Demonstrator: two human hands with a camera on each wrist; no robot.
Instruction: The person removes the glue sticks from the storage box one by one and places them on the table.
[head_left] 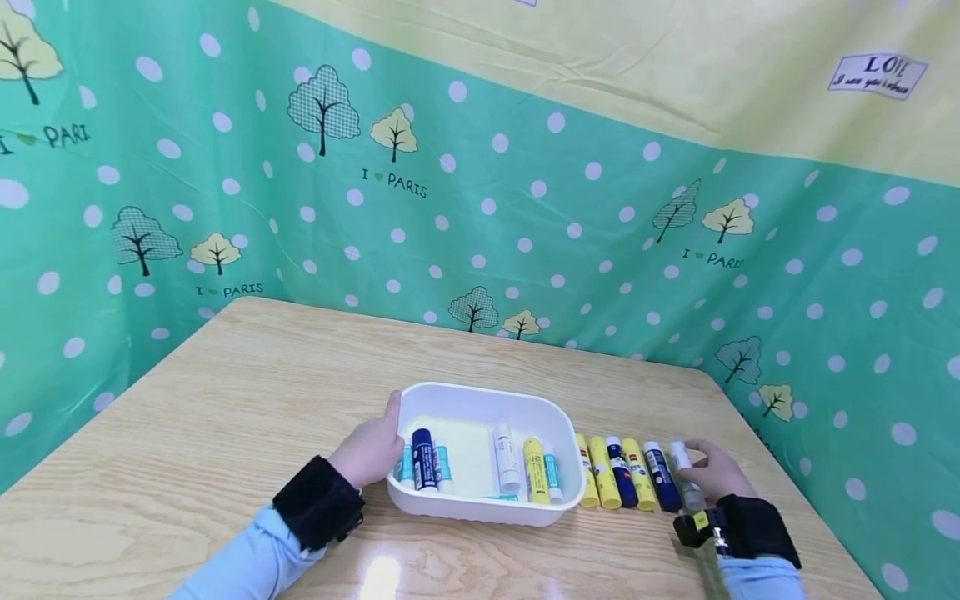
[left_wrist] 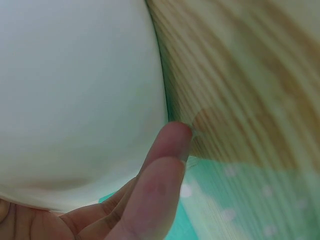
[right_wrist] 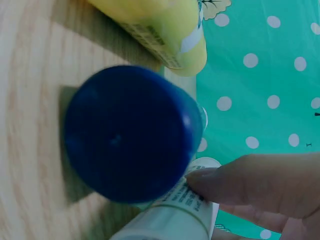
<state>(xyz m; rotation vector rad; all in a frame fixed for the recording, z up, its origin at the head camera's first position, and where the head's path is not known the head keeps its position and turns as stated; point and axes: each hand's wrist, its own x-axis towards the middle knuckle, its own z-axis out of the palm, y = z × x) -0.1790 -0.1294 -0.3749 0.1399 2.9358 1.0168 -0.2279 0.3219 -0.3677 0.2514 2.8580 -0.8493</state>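
Against the left end of a white plastic basin (head_left: 487,511) rests my left hand (head_left: 371,450), one finger pointing up beside the rim. The left wrist view has its fingers (left_wrist: 157,195) along the basin's outer wall (left_wrist: 80,95). At the right end of a row of glue sticks, my right hand (head_left: 716,471) pinches a white glue stick (head_left: 681,455) lying on the table. Its thumb (right_wrist: 240,180) presses on the printed label in the right wrist view. Just left of it lies a dark blue glue stick (head_left: 663,479), whose round end fills the middle of that view.
Inside the basin lie several glue sticks, among them a navy one (head_left: 423,458), a white one (head_left: 506,458) and a yellow one (head_left: 536,471). Between basin and right hand, yellow glue sticks (head_left: 604,472) and a navy one (head_left: 622,472) lie side by side. A patterned curtain (head_left: 480,233) hangs behind the wooden table (head_left: 225,400).
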